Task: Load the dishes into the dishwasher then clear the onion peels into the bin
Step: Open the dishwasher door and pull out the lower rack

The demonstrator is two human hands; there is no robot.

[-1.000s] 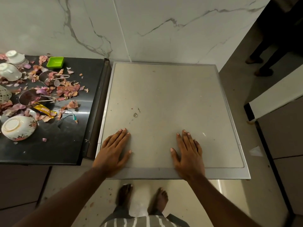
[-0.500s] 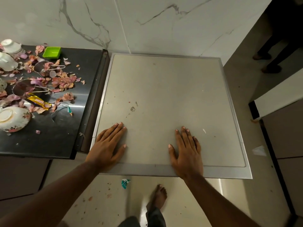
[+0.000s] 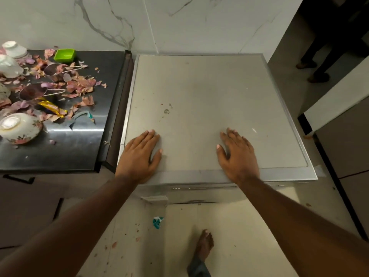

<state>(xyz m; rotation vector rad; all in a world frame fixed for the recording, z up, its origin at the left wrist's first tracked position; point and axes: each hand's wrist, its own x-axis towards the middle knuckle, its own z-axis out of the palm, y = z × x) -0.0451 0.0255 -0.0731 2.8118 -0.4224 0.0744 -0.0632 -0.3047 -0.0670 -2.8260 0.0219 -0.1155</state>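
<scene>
Hands: left [image 3: 139,154] | right [image 3: 237,154] | flat (fingers straight) on dishwasher top [image 3: 209,92]

Dim indoor light, warm-grey cast. Soft glare streak on dark desk [image 3: 60,134] near its front. Faint shadows under both forearms. Wide-angle bending at edges; wall lines curve. Right background corner nearly black. Mild softness overall, fine detail smeared.

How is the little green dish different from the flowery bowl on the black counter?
The green dish is square and plain bright green; the flowery bowl is round, white with pink flowers. The green dish sits right way up, open at the top; the flowery bowl lies upside down, its base showing. The green dish looks smaller and sits near the wall, the flowery bowl nearer the counter's front. Both are on the counter among onion peels.
</scene>
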